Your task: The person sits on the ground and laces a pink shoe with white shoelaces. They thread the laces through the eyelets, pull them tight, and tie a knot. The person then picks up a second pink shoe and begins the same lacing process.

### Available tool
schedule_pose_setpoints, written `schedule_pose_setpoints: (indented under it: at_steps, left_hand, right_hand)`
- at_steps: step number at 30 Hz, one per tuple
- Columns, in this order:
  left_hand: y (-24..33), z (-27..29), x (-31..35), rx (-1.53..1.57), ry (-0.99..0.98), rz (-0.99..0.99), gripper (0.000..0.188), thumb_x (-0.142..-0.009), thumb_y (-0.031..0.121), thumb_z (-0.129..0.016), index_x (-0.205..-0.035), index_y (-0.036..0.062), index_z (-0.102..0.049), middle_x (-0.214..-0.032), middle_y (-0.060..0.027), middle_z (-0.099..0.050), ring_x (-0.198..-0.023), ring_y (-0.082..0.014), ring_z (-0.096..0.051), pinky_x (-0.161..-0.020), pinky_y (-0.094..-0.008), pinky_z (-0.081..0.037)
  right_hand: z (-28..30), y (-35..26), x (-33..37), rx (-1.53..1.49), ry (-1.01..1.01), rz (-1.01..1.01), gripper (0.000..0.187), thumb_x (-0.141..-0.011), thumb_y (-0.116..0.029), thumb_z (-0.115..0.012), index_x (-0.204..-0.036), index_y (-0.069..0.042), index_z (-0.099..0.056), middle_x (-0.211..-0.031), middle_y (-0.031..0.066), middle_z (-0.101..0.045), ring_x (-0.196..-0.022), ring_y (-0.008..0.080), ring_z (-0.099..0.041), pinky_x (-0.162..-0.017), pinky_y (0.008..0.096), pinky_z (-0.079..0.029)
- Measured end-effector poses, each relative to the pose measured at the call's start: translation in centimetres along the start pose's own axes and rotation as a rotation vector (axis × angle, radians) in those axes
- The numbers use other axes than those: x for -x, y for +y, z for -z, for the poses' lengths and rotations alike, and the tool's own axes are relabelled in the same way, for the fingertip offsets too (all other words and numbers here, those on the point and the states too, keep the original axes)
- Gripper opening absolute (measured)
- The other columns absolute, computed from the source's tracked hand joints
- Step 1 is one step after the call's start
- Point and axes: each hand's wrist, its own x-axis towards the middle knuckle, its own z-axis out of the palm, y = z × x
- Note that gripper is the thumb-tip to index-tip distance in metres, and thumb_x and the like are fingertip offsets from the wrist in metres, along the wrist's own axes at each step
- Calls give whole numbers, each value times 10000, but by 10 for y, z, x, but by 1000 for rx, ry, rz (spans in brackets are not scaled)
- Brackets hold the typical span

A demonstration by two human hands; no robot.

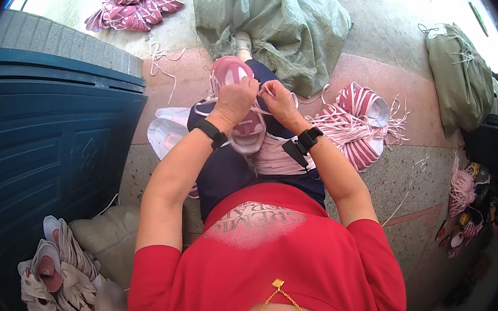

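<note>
A pink and white shoe upper [248, 132] lies across my lap, its rounded toe end pointing away from me. My left hand [236, 102] is closed on the upper's middle, fingers bent around its edge and partly hiding it. Just to the right, my right hand [280, 102] pinches a pale pink shoelace [264, 111] that runs to the upper. A bundle of pale pink laces [285, 155] rests over my right thigh. Beside my right knee sits a stack of striped pink and white uppers [357, 103] among more loose laces.
A green woven sack [284, 24] stands ahead, and a fuller sack [459, 78] at the right. Blue metal doors [45, 122] flank my left. White uppers [62, 284] are heaped at lower left, beside a beige sack [109, 240]. More pink uppers [139, 9] lie far left.
</note>
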Motion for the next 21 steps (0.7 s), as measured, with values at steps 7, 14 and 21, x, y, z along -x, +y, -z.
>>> schedule_pose_setpoints:
  at_steps: [7, 14, 21]
  left_hand:
    - [-24, -3, 58, 43, 116, -123, 148, -783, 110, -575, -913, 49, -539, -935, -125, -621, -693, -255, -641, -539, -327, -508]
    - [-23, -7, 57, 41, 186, -213, 225, -769, 100, -605, -980, 38, -559, -1007, -154, -624, -720, -260, -650, -561, -321, -521]
    - [-22, -11, 49, 66, 272, -235, 184, -760, 100, -596, -938, 75, -555, -986, -110, -627, -643, -213, -634, -519, -309, -506]
  right_hand:
    - [2, -12, -19, -184, -192, -181, 140, -809, -23, -543, -944, 11, -524, -838, 92, -641, -796, 153, -604, -740, 276, -469]
    - [6, -26, -46, -239, -692, -412, 254, -801, -174, -646, -1014, -57, -573, -805, -14, -558, -607, 62, -462, -472, 220, -371]
    - [10, -31, -53, -239, -961, -365, 247, -855, -217, -617, -1043, -60, -582, -810, -24, -565, -621, 48, -488, -480, 186, -372]
